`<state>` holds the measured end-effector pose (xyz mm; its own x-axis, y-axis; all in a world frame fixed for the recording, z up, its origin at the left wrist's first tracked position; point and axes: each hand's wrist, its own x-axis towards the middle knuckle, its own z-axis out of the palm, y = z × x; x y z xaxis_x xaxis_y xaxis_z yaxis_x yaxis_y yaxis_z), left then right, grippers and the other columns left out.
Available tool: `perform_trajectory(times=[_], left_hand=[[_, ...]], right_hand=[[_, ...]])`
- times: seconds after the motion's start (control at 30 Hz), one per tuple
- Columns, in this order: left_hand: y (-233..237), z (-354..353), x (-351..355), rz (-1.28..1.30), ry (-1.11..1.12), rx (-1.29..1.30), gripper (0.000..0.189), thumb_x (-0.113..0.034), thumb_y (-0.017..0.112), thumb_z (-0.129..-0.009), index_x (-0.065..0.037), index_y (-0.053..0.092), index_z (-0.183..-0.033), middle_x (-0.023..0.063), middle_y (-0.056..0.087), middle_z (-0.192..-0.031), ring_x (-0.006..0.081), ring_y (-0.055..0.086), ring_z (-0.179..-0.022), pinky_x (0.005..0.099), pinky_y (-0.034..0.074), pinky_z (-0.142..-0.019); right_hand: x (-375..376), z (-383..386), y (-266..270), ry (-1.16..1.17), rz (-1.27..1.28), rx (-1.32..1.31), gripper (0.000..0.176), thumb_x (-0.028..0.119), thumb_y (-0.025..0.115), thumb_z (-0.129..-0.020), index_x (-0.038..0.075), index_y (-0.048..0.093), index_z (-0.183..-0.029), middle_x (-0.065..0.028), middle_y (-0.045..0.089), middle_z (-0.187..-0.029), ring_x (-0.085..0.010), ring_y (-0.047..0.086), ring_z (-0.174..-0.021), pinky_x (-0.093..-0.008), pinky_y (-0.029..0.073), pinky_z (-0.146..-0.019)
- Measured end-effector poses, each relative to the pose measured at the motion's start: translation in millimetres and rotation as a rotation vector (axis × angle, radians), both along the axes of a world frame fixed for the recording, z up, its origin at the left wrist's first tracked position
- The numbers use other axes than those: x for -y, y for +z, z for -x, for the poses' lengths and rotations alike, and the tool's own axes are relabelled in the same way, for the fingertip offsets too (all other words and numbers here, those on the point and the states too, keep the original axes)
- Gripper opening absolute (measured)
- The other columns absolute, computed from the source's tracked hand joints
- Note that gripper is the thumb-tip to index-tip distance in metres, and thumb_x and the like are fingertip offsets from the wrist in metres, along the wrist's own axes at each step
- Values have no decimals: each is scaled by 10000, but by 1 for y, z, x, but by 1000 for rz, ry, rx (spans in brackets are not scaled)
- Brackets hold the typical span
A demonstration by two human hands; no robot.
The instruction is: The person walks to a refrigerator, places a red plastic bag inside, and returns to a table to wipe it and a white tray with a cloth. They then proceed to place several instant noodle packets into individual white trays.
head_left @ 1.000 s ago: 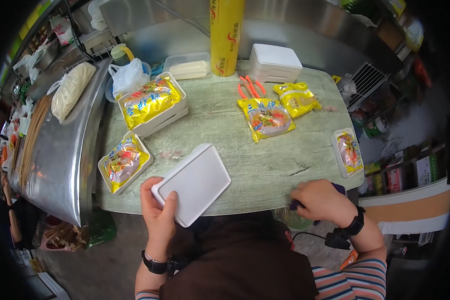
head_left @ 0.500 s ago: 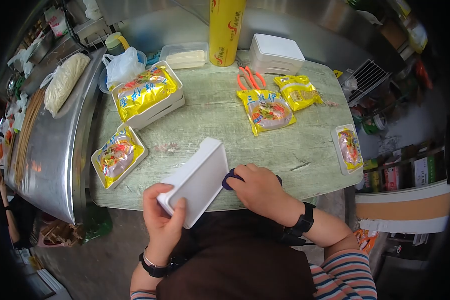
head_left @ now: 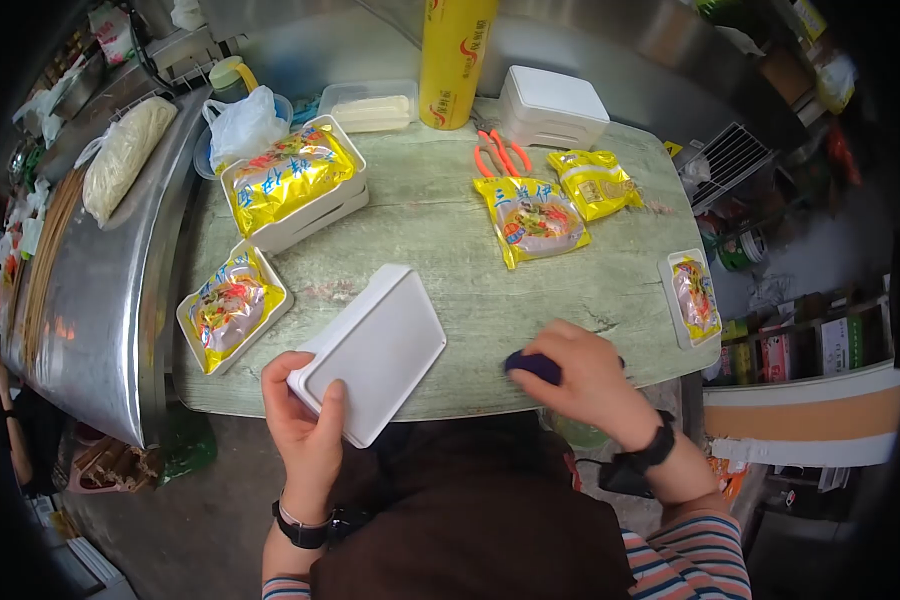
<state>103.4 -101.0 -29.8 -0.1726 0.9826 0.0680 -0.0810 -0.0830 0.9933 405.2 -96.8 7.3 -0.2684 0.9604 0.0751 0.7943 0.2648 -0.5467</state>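
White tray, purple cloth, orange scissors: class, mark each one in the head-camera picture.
white tray (head_left: 375, 350), head view, middle of its flat face.
purple cloth (head_left: 533, 365), head view, its exposed end.
orange scissors (head_left: 498, 158), head view, on the handles.

Single wide-angle view from a camera worn on the person's head. It looks forward and steeply down onto a pale green, wood-grain table. The table's near edge lies close beneath the lens, and its far edge runs along the top of the frame. The person's left hand and right hand enter from below, at that near edge. The picture bows outward and darkens at its corners.
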Motion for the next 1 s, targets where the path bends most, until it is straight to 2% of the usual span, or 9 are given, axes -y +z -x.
perform_trajectory(times=[0.13,0.17,0.23,0.37,0.43,0.8,0.87,1.0], left_hand=[[3,-6,4,-38,-22,-89,398,4,659,-890,-73,457,-1225,43,519,-1114,120,512,-1038,272,414,-930],[2,-6,5,-57,-23,-99,397,10,668,-881,-65,464,-1214,50,520,-1121,127,511,-1046,283,414,-939],[3,-5,6,-59,-17,-106,395,9,666,-883,-66,464,-1214,51,521,-1123,129,510,-1048,284,412,-942],[2,-5,7,-40,-21,-65,393,9,664,-884,-66,464,-1215,54,522,-1133,130,510,-1053,285,410,-945],[2,-5,8,-43,-26,-74,396,8,666,-884,-65,464,-1216,55,523,-1134,130,510,-1056,285,410,-946],[4,-6,10,-73,-65,-95,383,5,668,-887,-62,468,-1207,62,515,-1156,131,513,-1065,285,411,-946],[4,-6,11,-83,-78,-166,388,-9,665,-897,-69,447,-1213,51,508,-1135,125,494,-1061,274,393,-952],[6,-8,12,-102,-95,-178,389,-20,668,-899,-68,446,-1215,53,510,-1133,126,494,-1062,277,394,-951]], right_hand=[[-25,29,-43,-9,-55,-112,178,161,708,-811,91,669,-970,-93,608,-879,-303,627,-844,-389,511,-720],[-27,37,-47,6,-140,-87,193,140,703,-811,102,671,-998,-91,607,-919,-302,619,-877,-388,507,-733],[-27,38,-57,106,-233,-37,302,97,703,-794,140,684,-1093,-76,600,-1020,-291,595,-930,-384,500,-751],[-20,35,-62,157,-205,-54,374,73,697,-782,161,682,-1146,-65,601,-1012,-284,586,-918,-378,500,-763],[-22,37,-60,163,-212,-48,421,57,690,-781,174,662,-1185,-59,577,-1001,-270,568,-896,-367,500,-730],[-28,38,-49,209,-68,1,404,58,685,-771,159,649,-1161,-64,561,-967,-279,571,-918,-388,494,-749],[-29,39,-48,211,-69,7,396,58,685,-771,157,648,-1153,-65,560,-964,-279,572,-918,-389,494,-749],[-31,38,-48,216,-50,14,309,67,683,-769,141,648,-1066,-61,561,-946,-275,575,-918,-386,500,-735]])
